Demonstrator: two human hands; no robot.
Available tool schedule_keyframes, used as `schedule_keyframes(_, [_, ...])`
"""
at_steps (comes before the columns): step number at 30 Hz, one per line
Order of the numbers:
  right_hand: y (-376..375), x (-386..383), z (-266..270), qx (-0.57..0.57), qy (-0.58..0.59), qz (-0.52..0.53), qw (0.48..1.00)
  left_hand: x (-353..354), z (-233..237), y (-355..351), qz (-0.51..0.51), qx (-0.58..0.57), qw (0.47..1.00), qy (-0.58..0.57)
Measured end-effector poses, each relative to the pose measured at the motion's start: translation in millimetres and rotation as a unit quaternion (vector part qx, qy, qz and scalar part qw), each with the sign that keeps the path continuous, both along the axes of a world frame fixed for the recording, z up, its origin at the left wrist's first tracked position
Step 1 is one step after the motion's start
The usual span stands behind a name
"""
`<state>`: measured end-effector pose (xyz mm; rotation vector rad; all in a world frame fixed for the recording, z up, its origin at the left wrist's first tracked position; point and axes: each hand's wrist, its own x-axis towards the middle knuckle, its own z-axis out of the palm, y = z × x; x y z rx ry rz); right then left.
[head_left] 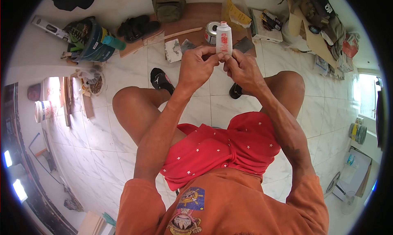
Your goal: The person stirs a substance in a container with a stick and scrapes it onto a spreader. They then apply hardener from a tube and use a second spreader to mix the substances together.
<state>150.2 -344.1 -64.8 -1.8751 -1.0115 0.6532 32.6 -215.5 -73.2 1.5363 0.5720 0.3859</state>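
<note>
A white squeeze tube [224, 38] with red lettering stands upright in front of me, its small reddish cap at the top. My left hand [198, 68] pinches its lower end between thumb and fingers. From the other side my right hand [245, 69] is closed on the same end, the two thumbs nearly meeting. Just behind the tube is a round metal can [211, 31], partly covered by it. Grey sheet scraps lie near the hands: a white-and-grey piece [173, 50] on the left and a dark piece [244, 45] on the right.
A brown board [194, 14] lies by the wall with a backpack [169, 6] and dark sandals [138, 28] at its left. A bucket of tools [96, 46] stands further left. Cardboard [305, 30], bags and boxes crowd the right. A fan [342, 190] stands at lower right.
</note>
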Motion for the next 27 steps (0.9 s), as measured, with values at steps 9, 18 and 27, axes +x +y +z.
schedule_keyframes(9, [1.0, 4.7, -10.3, -0.011, -0.052, 0.001, 0.999, 1.9, -6.7, -3.3, 0.030, 0.030, 0.999, 0.001])
schedule_keyframes(18, [-6.5, 12.3, -0.7, 0.062, 0.011, -0.030, 0.998, 1.1, -3.1, -13.4, 0.038, 0.136, 0.989, -0.033])
schedule_keyframes(27, [-13.0, 10.6, 0.2, 0.141, -0.058, -0.008, 0.988, -1.2, -6.7, -15.8, 0.022, 0.190, 0.976, -0.105])
